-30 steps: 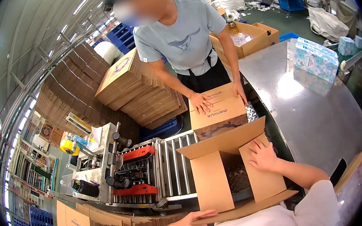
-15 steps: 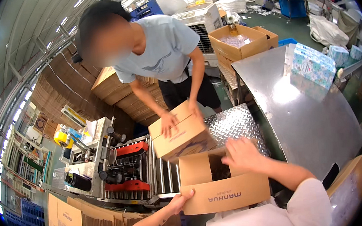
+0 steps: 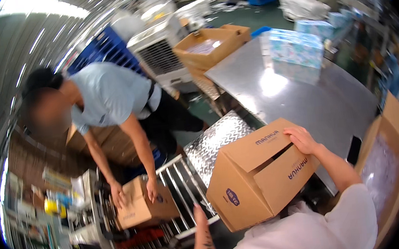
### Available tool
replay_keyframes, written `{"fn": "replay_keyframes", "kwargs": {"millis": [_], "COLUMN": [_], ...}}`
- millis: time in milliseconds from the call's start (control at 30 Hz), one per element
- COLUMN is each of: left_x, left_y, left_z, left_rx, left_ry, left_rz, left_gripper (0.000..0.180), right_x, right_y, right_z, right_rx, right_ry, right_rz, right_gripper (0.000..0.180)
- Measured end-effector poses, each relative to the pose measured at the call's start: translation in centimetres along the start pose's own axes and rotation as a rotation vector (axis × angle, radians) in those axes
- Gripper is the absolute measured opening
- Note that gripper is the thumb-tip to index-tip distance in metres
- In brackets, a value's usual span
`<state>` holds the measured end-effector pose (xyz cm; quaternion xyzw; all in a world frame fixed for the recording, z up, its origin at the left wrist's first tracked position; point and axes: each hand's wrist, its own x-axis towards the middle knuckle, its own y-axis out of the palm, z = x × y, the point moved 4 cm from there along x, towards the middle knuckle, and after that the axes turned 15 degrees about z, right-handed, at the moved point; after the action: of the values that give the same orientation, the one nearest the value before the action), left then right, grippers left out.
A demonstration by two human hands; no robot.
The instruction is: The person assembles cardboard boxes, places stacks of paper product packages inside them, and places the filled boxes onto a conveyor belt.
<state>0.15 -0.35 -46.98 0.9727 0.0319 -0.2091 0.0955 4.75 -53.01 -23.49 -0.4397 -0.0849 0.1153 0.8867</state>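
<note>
- The steel table (image 3: 324, 106) fills the upper right of the frame, with a pale blue patterned package (image 3: 293, 49) on its far end. An open carton (image 3: 213, 47) stands beyond it at the top centre.
- The cardboard box (image 3: 258, 176) sits at the lower centre, tilted, with its flaps not yet sealed. It looks light and fairly stiff (the walls hold their shape under a loose grip), though the loose flaps would bend if taken alone, so the corners and folded edges seem the safest hold.
- The co-worker (image 3: 109, 100) at the left leans over the roller conveyor (image 3: 181, 184), both hands flat on a smaller closed carton (image 3: 142, 206).
- The right hand (image 3: 300, 139) rests open, fingers curled over the box's top flap edge.
- The left hand (image 3: 200, 217) reaches up under the box's lower left corner. Whether it grips there I cannot tell.
- Against half a second ago, the box is lifted and tipped rather than standing upright, and the co-worker's carton has moved lower left along the rollers.
</note>
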Motion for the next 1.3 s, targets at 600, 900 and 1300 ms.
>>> {"fn": "replay_keyframes", "kwargs": {"millis": [600, 900, 1300], "left_x": [-14.6, -16.3, -11.0], "left_y": [-3.4, 16.8, 7.3], "left_z": [-27.4, -17.0, -15.2], "left_rx": [0.516, 1.207, 0.877], "left_ry": [0.379, 0.266, -0.057], "left_rz": [0.147, 0.717, -0.044], "left_gripper": [0.045, 0.045, 0.077], "right_x": [1.9, 1.7, 3.5], "right_y": [18.3, 18.2, 12.2], "right_z": [-2.1, -4.4, 11.5], "right_rx": [1.468, 1.134, 0.036], "right_ry": [0.523, 0.598, 0.052], "right_rz": [-0.045, 0.096, 0.229], "right_gripper": [0.072, 0.058, 0.043]}}
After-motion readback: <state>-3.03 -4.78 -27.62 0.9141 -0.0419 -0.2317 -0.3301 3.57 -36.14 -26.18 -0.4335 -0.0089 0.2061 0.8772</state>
